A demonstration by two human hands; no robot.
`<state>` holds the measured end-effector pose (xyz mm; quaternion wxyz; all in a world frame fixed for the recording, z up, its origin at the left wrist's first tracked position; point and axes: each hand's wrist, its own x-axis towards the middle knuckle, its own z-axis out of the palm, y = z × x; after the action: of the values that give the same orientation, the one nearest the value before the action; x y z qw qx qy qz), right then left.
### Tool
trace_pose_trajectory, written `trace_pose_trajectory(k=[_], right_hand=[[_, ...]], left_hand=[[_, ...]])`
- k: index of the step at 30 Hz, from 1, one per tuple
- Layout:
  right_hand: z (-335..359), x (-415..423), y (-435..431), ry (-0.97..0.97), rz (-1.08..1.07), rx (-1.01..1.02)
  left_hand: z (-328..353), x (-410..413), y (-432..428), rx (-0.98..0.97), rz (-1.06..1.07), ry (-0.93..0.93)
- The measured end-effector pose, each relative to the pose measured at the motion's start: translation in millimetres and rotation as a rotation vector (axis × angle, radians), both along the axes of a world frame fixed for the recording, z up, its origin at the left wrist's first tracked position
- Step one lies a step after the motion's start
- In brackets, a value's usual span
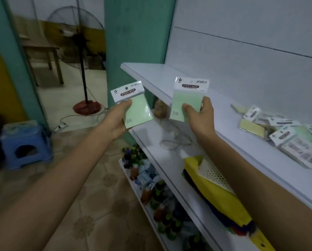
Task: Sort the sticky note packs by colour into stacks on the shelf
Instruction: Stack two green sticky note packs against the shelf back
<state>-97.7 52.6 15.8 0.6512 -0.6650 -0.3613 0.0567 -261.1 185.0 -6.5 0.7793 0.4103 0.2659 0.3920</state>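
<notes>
My left hand [116,118] grips a green sticky note pack [137,110] in clear wrap, held in the air just left of the white shelf's [202,98] end. A second green sticky note pack [185,101] stands upright in my right hand [199,115], above the front edge of the top shelf. Further right on that shelf lies a loose heap of packs [285,134], with a yellow pack [252,128] at its left and green ones among them. The shelf surface between my right hand and the heap is bare.
The lower shelf [151,134] carries a coiled wire, a jar, and yellow and blue folded cloth [218,194]. Bottles crowd the bottom tier [151,187]. A blue plastic stool [24,144] and a standing fan [82,69] are on the tiled floor at left.
</notes>
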Motion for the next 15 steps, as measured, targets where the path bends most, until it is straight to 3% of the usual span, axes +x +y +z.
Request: trace_pose_trajectory(k=[8,15], right_hand=[[-17.5,-88.5,162.1,0.05,0.272,-0.089],[-28.5,-137.6,240.6,0.06,0.457,-0.158]], left_hand=[[-20.0,-116.2,129.2,-0.055,0.227,0.035],[-29.4,-172.5,208.4,-0.081,0.281,0.03]])
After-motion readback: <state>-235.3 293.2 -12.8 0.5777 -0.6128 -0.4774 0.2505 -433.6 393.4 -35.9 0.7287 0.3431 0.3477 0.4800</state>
